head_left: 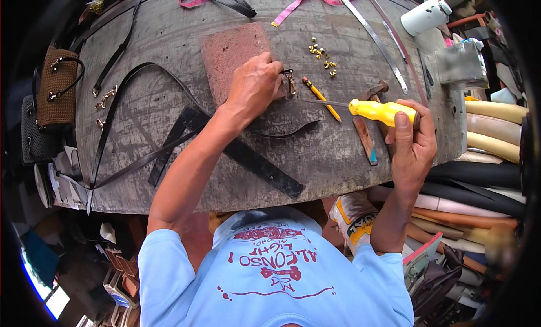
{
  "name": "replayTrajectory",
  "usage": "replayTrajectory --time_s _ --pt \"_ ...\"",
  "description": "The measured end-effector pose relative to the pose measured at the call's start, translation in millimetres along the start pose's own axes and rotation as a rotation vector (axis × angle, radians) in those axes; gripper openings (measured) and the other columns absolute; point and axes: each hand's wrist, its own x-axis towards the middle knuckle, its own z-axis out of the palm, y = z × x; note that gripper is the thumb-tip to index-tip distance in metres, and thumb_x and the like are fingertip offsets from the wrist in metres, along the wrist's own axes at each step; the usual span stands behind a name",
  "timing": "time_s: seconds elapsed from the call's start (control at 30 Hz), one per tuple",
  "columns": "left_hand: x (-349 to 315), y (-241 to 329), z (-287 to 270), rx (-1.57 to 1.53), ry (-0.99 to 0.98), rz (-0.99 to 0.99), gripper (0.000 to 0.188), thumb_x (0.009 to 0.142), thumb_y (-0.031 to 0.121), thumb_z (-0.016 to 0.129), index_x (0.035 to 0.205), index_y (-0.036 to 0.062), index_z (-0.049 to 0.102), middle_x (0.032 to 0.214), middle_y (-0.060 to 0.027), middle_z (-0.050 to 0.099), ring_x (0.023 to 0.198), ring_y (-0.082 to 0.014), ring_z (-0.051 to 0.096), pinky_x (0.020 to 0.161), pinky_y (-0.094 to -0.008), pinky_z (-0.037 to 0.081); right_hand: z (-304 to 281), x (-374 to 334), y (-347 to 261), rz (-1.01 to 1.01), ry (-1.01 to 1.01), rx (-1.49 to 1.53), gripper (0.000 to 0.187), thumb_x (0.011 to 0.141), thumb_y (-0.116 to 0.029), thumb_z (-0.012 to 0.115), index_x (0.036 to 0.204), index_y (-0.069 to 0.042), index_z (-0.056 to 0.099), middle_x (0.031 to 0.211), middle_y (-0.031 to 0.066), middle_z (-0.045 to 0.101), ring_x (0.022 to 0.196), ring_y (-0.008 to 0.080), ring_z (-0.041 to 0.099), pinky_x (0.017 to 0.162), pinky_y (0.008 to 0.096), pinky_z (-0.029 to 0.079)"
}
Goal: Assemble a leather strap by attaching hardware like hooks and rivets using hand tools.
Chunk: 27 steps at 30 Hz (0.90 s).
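My left hand point(253, 85) is closed over the reddish stone slab point(228, 48), pinching the end of a black strap. A metal snap hook point(291, 83) sticks out at its fingertips, and the fingers hide most of the strap end. My right hand point(414, 144) grips an awl by its yellow handle point(380, 111). The awl's thin shaft points left, passing above a yellow pencil point(322, 100), its tip a little right of my left hand. Close to the awl lies a hammer point(365, 138), partly covered by the handle.
Several small gold rivets point(322, 54) lie beyond the pencil. A long black strap point(104, 141) with metal hooks curves across the left, near black leather strips point(265, 169). Brown and black bags point(58, 87) stand at the left edge. A metal ruler point(375, 37), pink tape measure point(298, 3) and tin point(462, 65) lie beyond.
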Motion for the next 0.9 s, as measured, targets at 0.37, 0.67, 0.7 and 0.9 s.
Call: replayTrajectory --time_s 0.37,0.67,0.7,0.9 --pt "-18.9 2.7 -21.8 -0.213 -0.182 -0.025 0.018 0.083 0.012 0.073 0.099 0.0041 0.072 0.086 -0.0119 0.061 0.082 -0.0305 0.063 0.074 -0.0403 0.051 28.2 6.3 4.9 -0.011 -0.094 0.078 0.027 0.093 -0.019 0.071 0.11 -0.001 0.062 0.078 0.0007 0.059 0.066 0.0033 0.05 0.058 0.019 0.042" --pt "-27.7 6.6 -22.7 -0.068 -0.157 -0.011 0.02 0.089 0.019 0.069 0.103 0.0059 0.071 0.092 -0.0104 0.059 0.08 -0.0289 0.063 0.072 -0.0406 0.051 25.9 0.2 4.1 -0.024 -0.078 0.046 0.029 0.092 -0.022 0.072 0.11 -0.001 0.063 0.078 0.0014 0.06 0.067 0.0046 0.053 0.057 0.0193 0.043" --pt "-28.3 7.8 -24.2 -0.066 -0.156 -0.012 0.02 0.089 0.019 0.069 0.103 0.0059 0.071 0.092 -0.0104 0.059 0.08 -0.0289 0.063 0.072 -0.0406 0.051 25.4 -0.6 6.3 -0.027 -0.078 0.048 0.03 0.092 -0.022 0.073 0.11 -0.001 0.063 0.078 0.0014 0.06 0.067 0.0045 0.052 0.057 0.0196 0.044" --pt "-28.1 5.8 -23.0 -0.041 -0.173 -0.036 0.02 0.089 0.02 0.068 0.104 0.0063 0.07 0.09 -0.0115 0.058 0.088 -0.031 0.061 0.077 -0.0408 0.05 21.2 -3.3 9.3 -0.029 -0.074 -0.027 0.03 0.092 -0.022 0.073 0.11 -0.001 0.063 0.078 0.002 0.061 0.066 0.005 0.053 0.057 0.0207 0.045"
